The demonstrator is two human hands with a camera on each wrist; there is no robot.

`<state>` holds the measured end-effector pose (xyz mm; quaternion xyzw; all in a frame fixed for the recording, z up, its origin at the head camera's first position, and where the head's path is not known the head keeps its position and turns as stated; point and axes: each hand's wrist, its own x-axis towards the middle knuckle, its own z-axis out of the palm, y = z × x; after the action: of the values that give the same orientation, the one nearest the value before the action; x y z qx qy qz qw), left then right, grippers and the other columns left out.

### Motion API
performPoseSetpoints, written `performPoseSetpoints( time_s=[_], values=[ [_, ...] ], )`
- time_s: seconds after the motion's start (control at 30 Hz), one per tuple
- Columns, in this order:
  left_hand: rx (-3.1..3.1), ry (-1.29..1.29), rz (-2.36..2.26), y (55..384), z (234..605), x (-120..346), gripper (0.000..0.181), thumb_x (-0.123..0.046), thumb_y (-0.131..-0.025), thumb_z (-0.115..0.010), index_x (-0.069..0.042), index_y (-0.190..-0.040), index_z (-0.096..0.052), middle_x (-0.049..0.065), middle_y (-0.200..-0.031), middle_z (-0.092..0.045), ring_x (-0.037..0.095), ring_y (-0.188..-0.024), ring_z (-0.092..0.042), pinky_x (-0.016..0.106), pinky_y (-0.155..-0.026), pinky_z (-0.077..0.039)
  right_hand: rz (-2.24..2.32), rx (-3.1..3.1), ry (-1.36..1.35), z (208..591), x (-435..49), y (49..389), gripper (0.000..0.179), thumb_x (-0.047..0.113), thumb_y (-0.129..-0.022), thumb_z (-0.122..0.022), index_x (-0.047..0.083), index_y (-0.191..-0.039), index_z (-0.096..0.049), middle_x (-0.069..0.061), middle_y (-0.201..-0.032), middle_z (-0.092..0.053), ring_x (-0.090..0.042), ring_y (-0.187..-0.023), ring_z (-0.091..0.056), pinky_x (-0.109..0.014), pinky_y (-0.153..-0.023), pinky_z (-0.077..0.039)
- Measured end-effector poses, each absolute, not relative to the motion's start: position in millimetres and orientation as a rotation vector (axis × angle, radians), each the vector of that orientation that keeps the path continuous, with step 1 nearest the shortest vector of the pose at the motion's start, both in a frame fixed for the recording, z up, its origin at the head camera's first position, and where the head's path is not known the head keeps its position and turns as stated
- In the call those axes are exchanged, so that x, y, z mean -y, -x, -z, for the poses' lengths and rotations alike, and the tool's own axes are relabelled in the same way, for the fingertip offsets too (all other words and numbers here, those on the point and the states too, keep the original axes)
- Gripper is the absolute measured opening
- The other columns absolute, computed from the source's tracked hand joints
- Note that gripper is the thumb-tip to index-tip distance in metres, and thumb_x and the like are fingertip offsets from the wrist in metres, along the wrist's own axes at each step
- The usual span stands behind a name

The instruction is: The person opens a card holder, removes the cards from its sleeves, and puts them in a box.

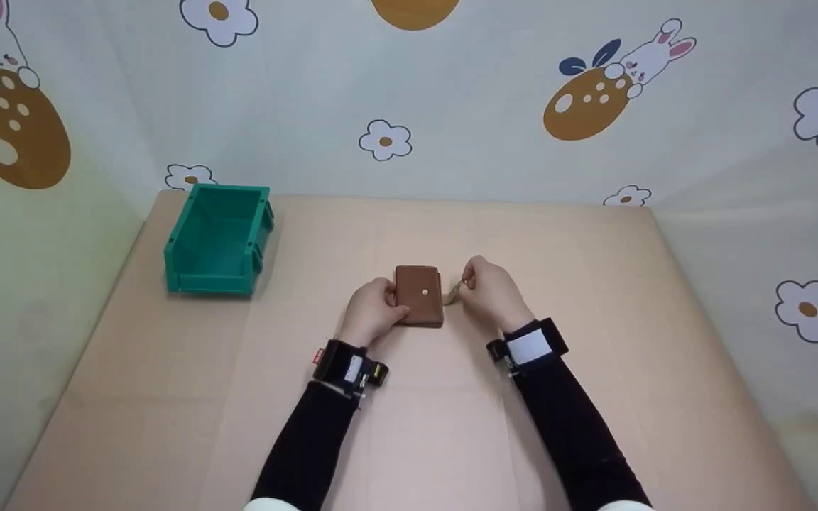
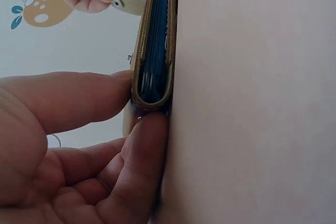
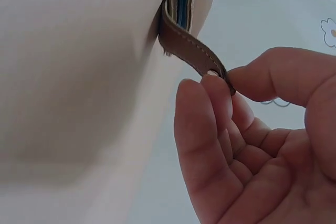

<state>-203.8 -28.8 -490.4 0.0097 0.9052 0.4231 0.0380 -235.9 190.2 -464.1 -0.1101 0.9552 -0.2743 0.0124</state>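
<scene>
A brown leather wallet (image 1: 417, 301) with a metal snap stud lies folded over on the table. My left hand (image 1: 370, 310) pinches its left, folded edge between thumb and fingers. Blue and clear sleeves (image 2: 154, 51) show between the covers in the left wrist view. From the wallet's right side comes a short strap (image 3: 189, 49) with a snap button near its tip. My right hand (image 1: 492, 289) pinches that tip between thumb and fingers, holding the strap out, apart from the stud on the cover.
A green plastic bin (image 1: 210, 282) stands at the table's back left corner. Light brown covering spreads over the table (image 1: 437, 419). Patterned white curtains (image 1: 309, 92) hang behind and along both sides.
</scene>
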Motion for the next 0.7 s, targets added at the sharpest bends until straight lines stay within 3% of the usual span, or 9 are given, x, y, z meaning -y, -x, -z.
performPoseSetpoints(
  time_s=[0.7],
  values=[
    [-2.775, -0.039, -1.286, 202, 488, 29, 0.036, -0.013, -0.082, -0.079, 0.003, -0.11, -0.063, 0.004, -0.081, -0.057, 0.021, -0.077, -0.055, 0.035, -0.073, -0.045, 0.77, -2.955, 0.402, 478, -208, 238, 0.007, 0.009, -0.086, -0.069, 0.005, -0.087, -0.064, -0.003, -0.075, -0.059, -0.023, -0.073, -0.056, -0.039, -0.072, -0.047]
  ],
)
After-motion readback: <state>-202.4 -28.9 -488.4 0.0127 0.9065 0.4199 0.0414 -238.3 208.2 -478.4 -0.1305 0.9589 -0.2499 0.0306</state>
